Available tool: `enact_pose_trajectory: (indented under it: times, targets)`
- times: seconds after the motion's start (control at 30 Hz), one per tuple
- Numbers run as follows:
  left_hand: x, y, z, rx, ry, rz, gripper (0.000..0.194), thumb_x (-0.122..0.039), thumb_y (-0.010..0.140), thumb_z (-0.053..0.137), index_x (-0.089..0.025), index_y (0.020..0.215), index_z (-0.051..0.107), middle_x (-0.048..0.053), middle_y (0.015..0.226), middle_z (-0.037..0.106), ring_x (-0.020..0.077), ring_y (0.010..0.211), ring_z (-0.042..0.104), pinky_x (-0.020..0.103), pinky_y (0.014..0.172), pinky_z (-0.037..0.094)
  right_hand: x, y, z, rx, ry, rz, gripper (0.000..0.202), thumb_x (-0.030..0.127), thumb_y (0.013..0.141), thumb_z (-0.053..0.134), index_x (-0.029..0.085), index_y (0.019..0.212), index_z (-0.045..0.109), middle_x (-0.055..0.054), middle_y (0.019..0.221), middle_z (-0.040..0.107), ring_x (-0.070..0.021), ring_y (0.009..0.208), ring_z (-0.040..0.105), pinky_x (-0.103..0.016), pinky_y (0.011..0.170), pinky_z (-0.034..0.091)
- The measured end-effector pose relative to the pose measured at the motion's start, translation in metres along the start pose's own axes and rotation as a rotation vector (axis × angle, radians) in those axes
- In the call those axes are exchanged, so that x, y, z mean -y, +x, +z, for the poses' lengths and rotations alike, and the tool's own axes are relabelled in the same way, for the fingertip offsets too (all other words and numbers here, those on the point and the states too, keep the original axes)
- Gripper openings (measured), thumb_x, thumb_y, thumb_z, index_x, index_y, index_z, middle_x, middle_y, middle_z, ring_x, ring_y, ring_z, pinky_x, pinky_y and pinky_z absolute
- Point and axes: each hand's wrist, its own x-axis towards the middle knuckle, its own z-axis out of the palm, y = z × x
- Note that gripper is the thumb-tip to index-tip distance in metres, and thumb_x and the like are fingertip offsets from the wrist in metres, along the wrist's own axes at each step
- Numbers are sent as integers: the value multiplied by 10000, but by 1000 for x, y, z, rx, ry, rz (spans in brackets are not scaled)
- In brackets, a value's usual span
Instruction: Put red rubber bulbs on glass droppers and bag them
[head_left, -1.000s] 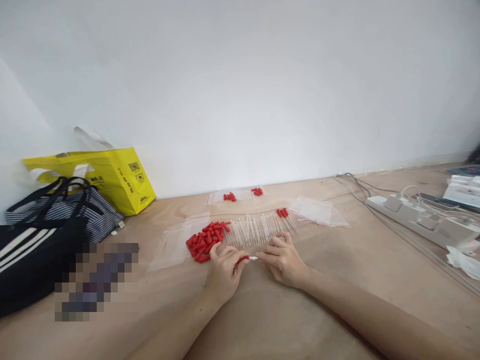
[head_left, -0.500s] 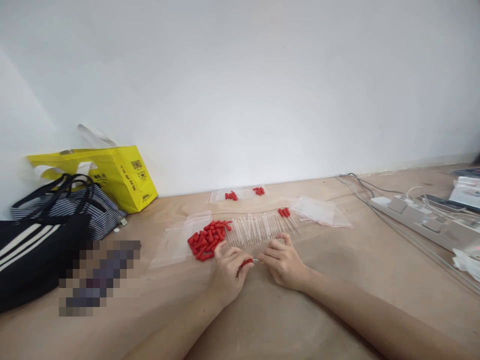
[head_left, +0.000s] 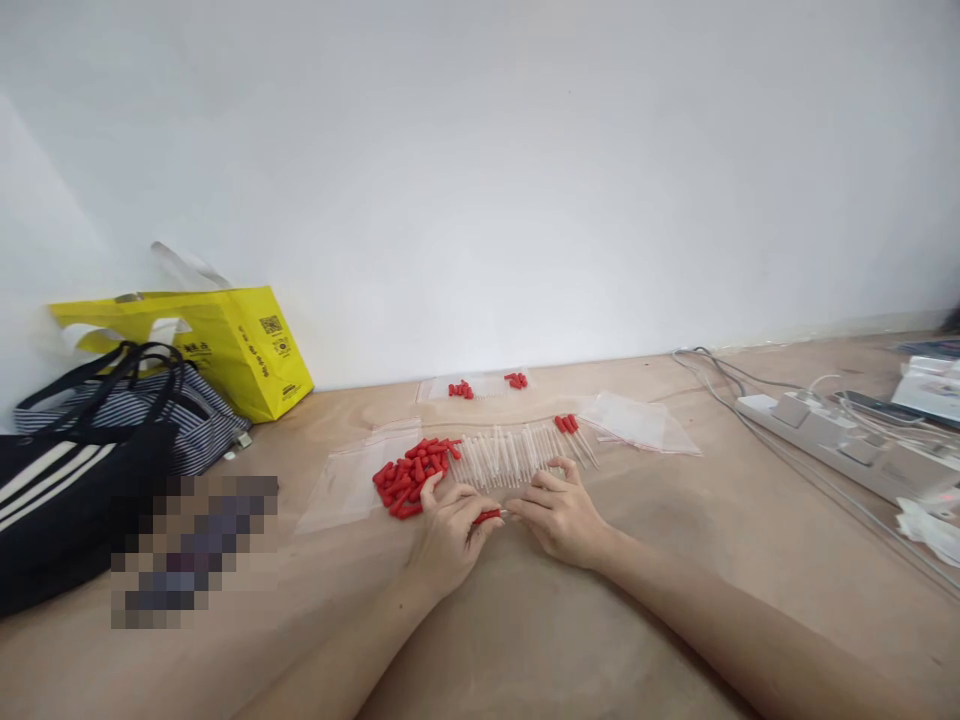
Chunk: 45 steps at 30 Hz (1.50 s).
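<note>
Between thumb and fingers, my left hand (head_left: 454, 530) pinches a red rubber dropper bulb (head_left: 487, 516). Opposite it, my right hand (head_left: 559, 515) closes on a thin clear dropper tube, mostly hidden by the fingers, whose end meets the bulb's mouth. How deep the tube sits in the bulb I cannot tell. A pile of red rubber bulbs (head_left: 412, 475) lies just beyond my left hand. Beyond both hands, many clear tubes (head_left: 502, 455) lie side by side in a row. At the row's right end rest droppers with red bulbs fitted (head_left: 568, 425).
Clear zip bags lie at left (head_left: 341, 485) and right (head_left: 641, 422); another bag (head_left: 484, 386) near the wall has red bulbs on it. A yellow bag (head_left: 255, 350) and a black bag (head_left: 82, 510) stand at left. A power strip (head_left: 847, 445) with cables is at right.
The gap between my two hands has narrowed slightly, and less of the clear tube shows between the bulb and my right fingers. The view has shifted a little.
</note>
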Motion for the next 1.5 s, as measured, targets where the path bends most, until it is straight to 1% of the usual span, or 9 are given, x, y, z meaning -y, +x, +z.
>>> enact_pose_trajectory:
  times: [0.17,0.43,0.53,0.67,0.77,0.87,1.17,1.37,1.5]
  targets:
    - [7,0,-9,13,84,34,81,-324,770,574,-254,779,614,-49,706,670,162,772,574,465,963,88,-8,-2,-8,31,-10,33,155,293,830,487,228,836,628,13,654,624,-123,693,439,-382,871,169]
    - [2,1,-9,15,114,3,155,-294,805,515,-236,692,604,-47,665,644,147,738,563,475,978,83,-2,-2,-7,104,-40,71,173,204,817,462,224,781,630,7,672,606,-130,718,436,-375,841,179]
    - [8,1,-10,36,193,-30,167,-376,785,523,-264,876,608,-9,839,659,192,859,550,503,977,65,-6,-2,-6,158,-81,144,184,205,812,458,232,780,636,-8,729,617,-139,737,444,-360,798,193]
    - [23,-1,-14,17,391,-141,519,-491,685,572,-236,1132,505,89,1113,561,288,1051,444,548,947,90,-34,-5,-10,202,-231,520,217,228,814,435,228,782,650,-37,769,637,-177,802,468,-341,729,201]
    - [34,-2,-14,-21,508,-241,362,-428,710,548,-232,1013,579,98,1115,549,293,1060,427,551,931,117,-61,-7,-13,217,-336,903,247,297,816,415,235,848,652,-53,797,651,-210,846,483,-343,726,205]
    - [39,-3,-11,-21,553,-285,282,-376,723,533,-231,956,599,98,1103,551,282,1051,431,544,929,128,-77,-8,-12,252,-359,1075,279,351,807,410,230,913,638,-61,775,658,-228,865,496,-357,754,209]
    - [44,-4,-14,30,576,-372,206,-353,717,543,-226,871,596,85,1079,546,274,1049,421,540,931,128,-81,-7,-2,304,-348,1136,253,352,789,420,227,852,630,-54,839,652,-227,895,504,-372,778,219]
    - [50,-1,-13,0,592,-362,163,-341,734,526,-219,822,588,86,1049,557,269,1021,438,560,928,118,-74,-1,-2,281,-366,1049,279,369,797,400,211,798,630,-66,882,640,-227,894,509,-387,779,229]
    - [52,0,-14,-22,593,-325,146,-326,742,516,-217,813,582,90,1025,567,277,1005,449,574,917,127,-66,7,-1,373,-314,1042,306,416,774,424,207,750,647,-81,835,641,-258,899,518,-414,778,248]
